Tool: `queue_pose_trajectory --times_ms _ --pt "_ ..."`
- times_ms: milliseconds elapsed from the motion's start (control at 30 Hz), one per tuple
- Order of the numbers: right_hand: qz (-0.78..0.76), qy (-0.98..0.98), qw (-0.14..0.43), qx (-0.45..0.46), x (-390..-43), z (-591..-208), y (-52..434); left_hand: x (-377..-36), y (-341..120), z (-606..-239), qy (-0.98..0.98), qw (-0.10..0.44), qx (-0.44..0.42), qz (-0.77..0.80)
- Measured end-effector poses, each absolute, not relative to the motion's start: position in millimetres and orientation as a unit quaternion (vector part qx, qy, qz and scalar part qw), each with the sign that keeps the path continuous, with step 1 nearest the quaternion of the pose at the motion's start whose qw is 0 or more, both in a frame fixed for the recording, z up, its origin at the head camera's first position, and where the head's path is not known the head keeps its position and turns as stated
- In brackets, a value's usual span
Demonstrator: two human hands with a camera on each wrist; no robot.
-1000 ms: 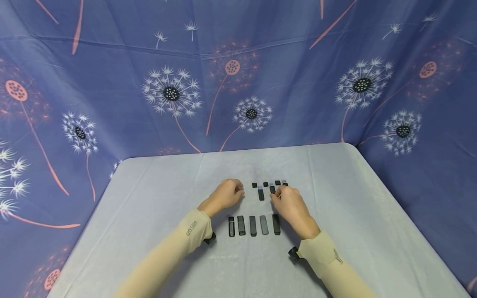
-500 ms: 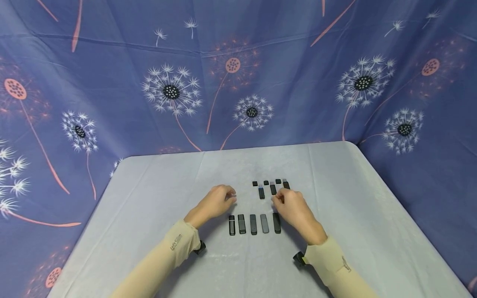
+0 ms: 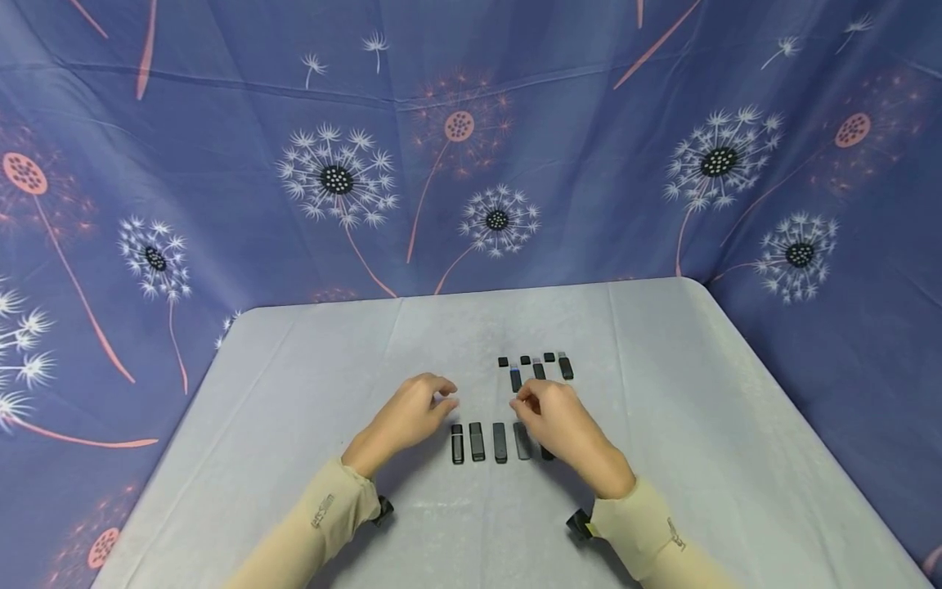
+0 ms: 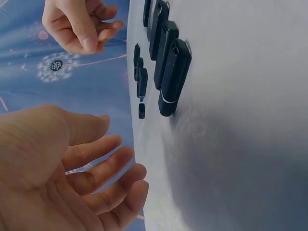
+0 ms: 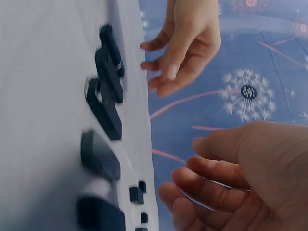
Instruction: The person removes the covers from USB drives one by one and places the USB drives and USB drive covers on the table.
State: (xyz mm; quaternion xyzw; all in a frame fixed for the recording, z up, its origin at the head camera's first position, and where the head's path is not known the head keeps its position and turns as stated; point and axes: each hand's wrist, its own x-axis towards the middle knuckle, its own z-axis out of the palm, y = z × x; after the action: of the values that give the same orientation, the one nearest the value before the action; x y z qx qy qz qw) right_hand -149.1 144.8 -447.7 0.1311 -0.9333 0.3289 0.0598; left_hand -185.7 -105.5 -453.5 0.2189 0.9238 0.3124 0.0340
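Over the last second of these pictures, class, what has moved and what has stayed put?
Both hands drew back toward the person from the far row. The right hand came away from the uncapped sticks and now hangs over the right end of the near row of sticks; the left hand slid back beside that row's left end. Neither holds anything. Sticks, caps and table stayed put.

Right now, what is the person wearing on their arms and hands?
Both hands are bare. The left hand and right hand emerge from snug beige sleeves with small dark lettering near the cuffs. A small black device sits at each wrist.
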Motion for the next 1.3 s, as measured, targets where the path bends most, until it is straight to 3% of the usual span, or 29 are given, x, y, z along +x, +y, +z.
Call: queue_pose_trajectory --times_ms 867,1300 --pt "0.311 -0.915 0.001 0.258 -128 -461 80 -170 -106 -470 0.925 0.026 0.266 0.269" --pt "0.301 -0.924 -0.03 0.233 -129 -462 74 -171 -108 -474 0.924 0.035 0.263 0.277"
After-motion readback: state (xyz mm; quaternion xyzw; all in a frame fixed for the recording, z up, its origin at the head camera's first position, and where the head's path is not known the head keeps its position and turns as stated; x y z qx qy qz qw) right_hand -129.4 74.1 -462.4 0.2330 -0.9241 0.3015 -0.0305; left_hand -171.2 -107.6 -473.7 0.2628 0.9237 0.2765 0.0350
